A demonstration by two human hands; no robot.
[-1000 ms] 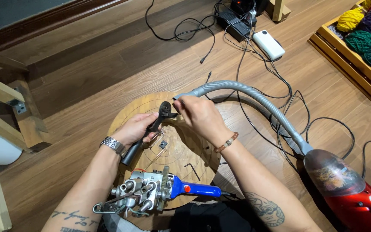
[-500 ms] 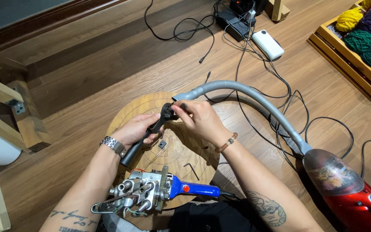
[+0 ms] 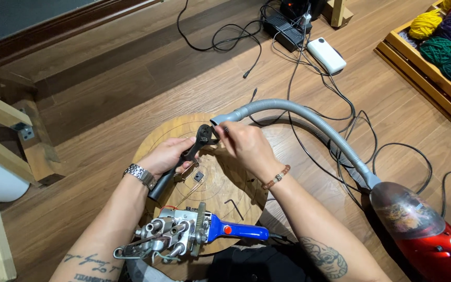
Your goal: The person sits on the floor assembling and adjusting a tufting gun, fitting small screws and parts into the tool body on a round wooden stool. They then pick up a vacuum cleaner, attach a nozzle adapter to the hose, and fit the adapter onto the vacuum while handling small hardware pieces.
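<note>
Two bare hands meet over a round wooden board [image 3: 236, 188] lying on the plank floor. Left hand [image 3: 170, 155] is wrapped shut around the handle of black pliers [image 3: 186, 156]; the tool slants up toward 1 o'clock, its head near the board's far edge. Right hand [image 3: 246, 146] has fingertips pinched at the plier head, on something too small to make out. Small black square part [image 3: 198, 176] lies on the board just below the pliers, a bent hex key [image 3: 234, 207] at 5 o'clock from it. Blue-handled metal tool [image 3: 194, 235] rests at the board's near edge. Grey hose [image 3: 309, 122] arcs from just beyond the fingers toward 4 o'clock, joining a red vacuum cleaner [image 3: 434, 245].
</note>
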